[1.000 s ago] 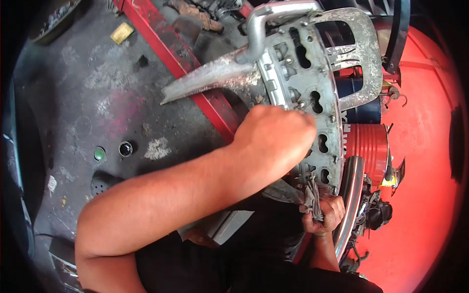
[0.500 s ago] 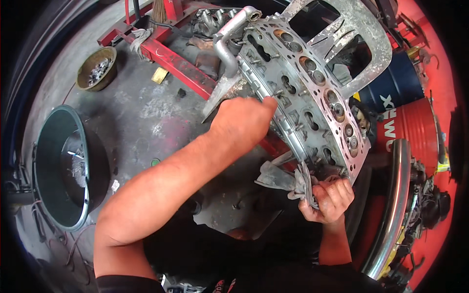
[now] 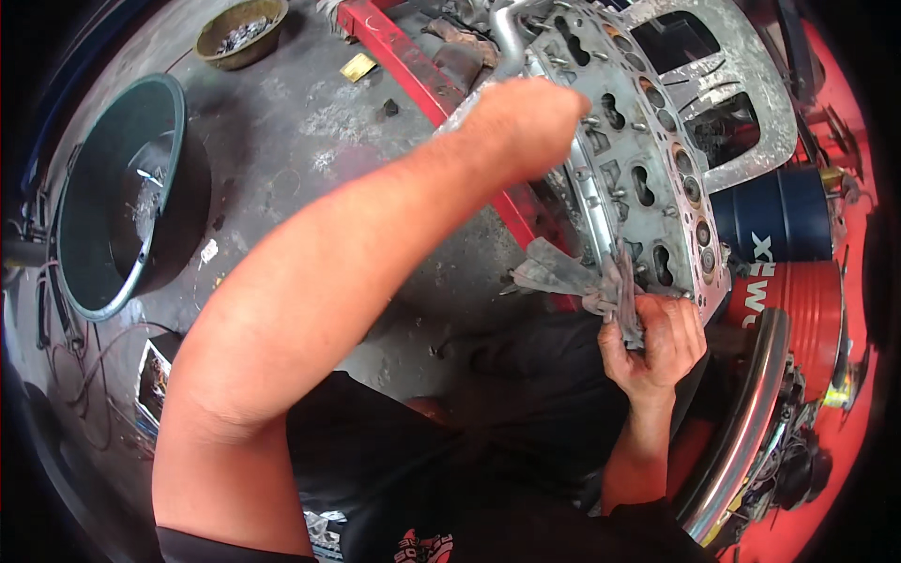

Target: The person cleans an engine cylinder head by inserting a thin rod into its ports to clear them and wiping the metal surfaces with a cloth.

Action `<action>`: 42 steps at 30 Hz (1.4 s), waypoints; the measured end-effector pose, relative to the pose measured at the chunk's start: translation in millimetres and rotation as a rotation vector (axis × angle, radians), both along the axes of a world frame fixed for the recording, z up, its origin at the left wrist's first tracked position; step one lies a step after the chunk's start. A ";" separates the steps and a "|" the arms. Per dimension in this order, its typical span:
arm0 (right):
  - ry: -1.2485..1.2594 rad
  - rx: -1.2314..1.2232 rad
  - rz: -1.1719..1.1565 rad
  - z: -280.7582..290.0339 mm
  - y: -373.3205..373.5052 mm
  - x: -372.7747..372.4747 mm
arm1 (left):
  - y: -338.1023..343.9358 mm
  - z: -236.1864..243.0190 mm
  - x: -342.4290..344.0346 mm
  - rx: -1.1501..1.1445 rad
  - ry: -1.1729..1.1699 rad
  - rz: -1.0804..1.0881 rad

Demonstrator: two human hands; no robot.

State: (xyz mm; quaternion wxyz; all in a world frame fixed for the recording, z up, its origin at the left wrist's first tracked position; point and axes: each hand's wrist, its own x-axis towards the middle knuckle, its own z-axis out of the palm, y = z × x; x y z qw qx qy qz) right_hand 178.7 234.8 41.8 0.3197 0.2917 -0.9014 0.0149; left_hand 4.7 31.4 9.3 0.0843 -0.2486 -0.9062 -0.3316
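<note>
A grey metal engine cylinder head [image 3: 624, 145] lies tilted at the upper right, its row of valves [image 3: 690, 188] along the far right side. My left hand [image 3: 535, 127] is closed in a fist over its left edge, near the short studs; whatever lies inside the fist is hidden. At the near end, my right hand [image 3: 657, 342] pinches a crumpled grey rag [image 3: 615, 291] between thumb and fingers. Its fingertips press against the end of the cylinder head. One loose part of the rag spreads out leftward.
A red steel frame [image 3: 404, 61] runs beneath the cylinder head. At left stand a dark green tub [image 3: 108, 216] and a bowl of small metal parts [image 3: 242, 38]. Blue [image 3: 774, 220] and red drums [image 3: 798, 310] and a curved chrome bar [image 3: 751, 413] flank the right side.
The whole view has shifted, so the floor items and cylinder head sit higher. My left fist stays along the same edge; my right hand has turned slightly, still with the rag.
</note>
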 end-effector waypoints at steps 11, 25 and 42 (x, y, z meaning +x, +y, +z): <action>-0.112 0.085 -0.023 2.4 -9.0 2.3 | -14.8 -20.2 -18.5 0.346 -0.170 -0.110; -0.116 0.121 -0.111 2.6 -12.2 1.7 | -11.8 -28.3 -5.5 -0.026 0.320 -0.137; 0.011 -0.018 -0.093 8.4 -5.0 2.4 | 10.5 -41.3 -29.2 0.832 -0.541 -0.073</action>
